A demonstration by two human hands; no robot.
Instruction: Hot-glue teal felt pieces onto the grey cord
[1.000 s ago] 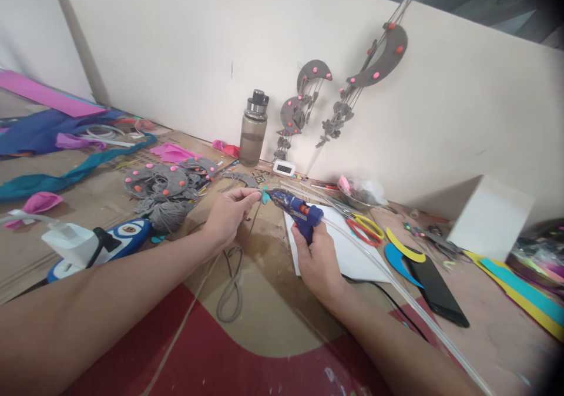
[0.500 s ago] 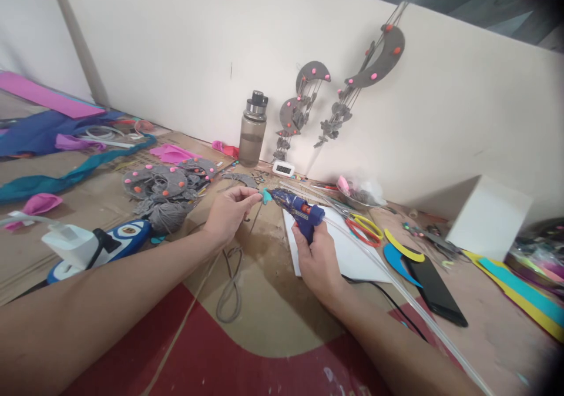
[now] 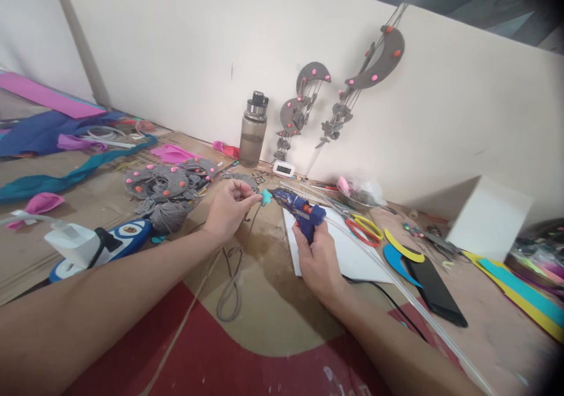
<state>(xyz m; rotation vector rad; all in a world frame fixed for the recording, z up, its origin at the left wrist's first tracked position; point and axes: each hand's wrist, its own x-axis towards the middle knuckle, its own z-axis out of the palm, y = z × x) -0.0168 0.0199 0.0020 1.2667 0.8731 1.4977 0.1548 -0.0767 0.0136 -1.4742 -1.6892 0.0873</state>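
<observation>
Between its thumb and fingertips, my left hand (image 3: 232, 211) pinches a small teal star-like piece (image 3: 267, 197). My right hand (image 3: 321, 259) is wrapped round the handle of a blue glue gun (image 3: 304, 211). The gun's dark nozzle points left, right beside the teal piece; whether they touch is too small to tell. A long clear glue stick (image 3: 396, 290) runs from the back of the gun down to the right. Under the gun lies a white sheet (image 3: 348, 249).
A bottle (image 3: 253, 134) stands by the wall near a small clock (image 3: 283, 168). Scissors (image 3: 365, 231) and a black phone (image 3: 436, 287) lie right. Grey yarn and felt moons (image 3: 158, 181) and a power strip (image 3: 127, 231) are left. Grey moon garlands (image 3: 383, 61) hang on the wall.
The teal piece has turned slightly in my left fingers, showing more of its flat face. The gun has hardly moved.
</observation>
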